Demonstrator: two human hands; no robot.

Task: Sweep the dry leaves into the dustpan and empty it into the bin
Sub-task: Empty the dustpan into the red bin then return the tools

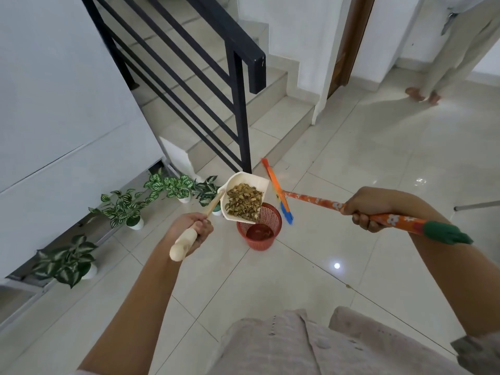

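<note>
Left hand (193,230) gripped dustpan (244,198) handle, leaves (243,202) heaped, lip just over red bin (260,229). Right hand (364,209) held broom (281,197). Risk: narrow bin, fast tilt likely spilling leaves onto floor (311,266).

No legible text, label, brand name, number or sign appears anywhere in the head view. The only printed marking is a pattern of white flowers on the long orange broom handle (319,200), at roughly 3 o'clock from the red mesh plastic bin (260,234); the pattern carries no characters
</note>
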